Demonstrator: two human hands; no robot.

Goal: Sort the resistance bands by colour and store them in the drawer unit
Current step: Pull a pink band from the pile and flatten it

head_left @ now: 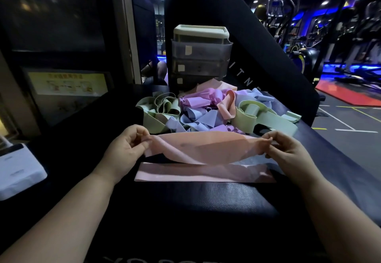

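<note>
Fingers (144, 140) of the left hand (125, 147) and of the right hand (288, 151) each pinch one end of a pink resistance band (206, 147), spread between them with its long axis running left to right above the tabletop (206, 201); just below and nearer the person, a second pink band (195, 175) lies flat along the same axis. Lowering the held band onto it looks like the step in hand; the mixed pile (206, 112) and drawer unit (200, 56) lie beyond both hands.
</note>
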